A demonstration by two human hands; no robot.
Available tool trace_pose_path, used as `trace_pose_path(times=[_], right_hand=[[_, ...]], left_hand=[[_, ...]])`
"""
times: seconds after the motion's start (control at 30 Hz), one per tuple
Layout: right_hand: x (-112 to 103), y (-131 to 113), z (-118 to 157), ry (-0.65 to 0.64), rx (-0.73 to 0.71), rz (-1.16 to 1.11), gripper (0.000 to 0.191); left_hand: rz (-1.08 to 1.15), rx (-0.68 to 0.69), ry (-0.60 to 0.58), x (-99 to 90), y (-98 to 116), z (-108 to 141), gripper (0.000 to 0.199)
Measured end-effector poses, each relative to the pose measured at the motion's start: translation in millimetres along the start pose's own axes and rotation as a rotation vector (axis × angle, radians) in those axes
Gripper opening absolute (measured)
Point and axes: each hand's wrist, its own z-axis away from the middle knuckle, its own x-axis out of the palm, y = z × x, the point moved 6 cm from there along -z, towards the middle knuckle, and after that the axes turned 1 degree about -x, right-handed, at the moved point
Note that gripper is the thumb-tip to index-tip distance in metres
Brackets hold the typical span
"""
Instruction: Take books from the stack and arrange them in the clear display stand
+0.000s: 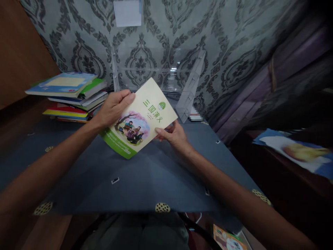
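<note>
A cream and green paperback book (140,121) with a round picture and Chinese characters on its cover is held tilted above the table. My left hand (114,106) grips its upper left edge, thumb on the front cover. The lower right edge is pinched by my right hand (173,133), with the thumb in front and the fingers behind, partly hidden. Just beyond the book stands a clear plastic rack (191,86); no books show in it. To the left of my left hand rises a stack of books (70,93).
The table (85,159) wears a dark blue patterned cloth. Behind it hangs a grey patterned wall covering (88,52). A purple curtain (249,76) borders the right side. Past the table's right edge lies a blue and white printed item (293,152). More books (229,239) sit low at the front right.
</note>
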Motion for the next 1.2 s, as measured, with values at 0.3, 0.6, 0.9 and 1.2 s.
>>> trace_pose_path(times=[0.3, 0.6, 0.9, 1.2], right_hand=[[-14, -45, 6, 0.062, -0.239, 0.137, 0.024], [-24, -1, -12, 0.002, -0.138, 0.011, 0.027], [-43, 44, -7, -0.099, 0.257, -0.141, 0.040], [-53, 49, -10, -0.302, 0.311, 0.015, 0.063]], left_hand=[[-0.241, 0.302, 0.192, -20.4, 37, 29, 0.042], [-0.839, 0.730, -0.053, 62.3, 57, 113, 0.021], [-0.844, 0.613, -0.360, 122.4, 29, 141, 0.029], [-0.848, -0.033, -0.531, 83.7, -63, 74, 0.037]])
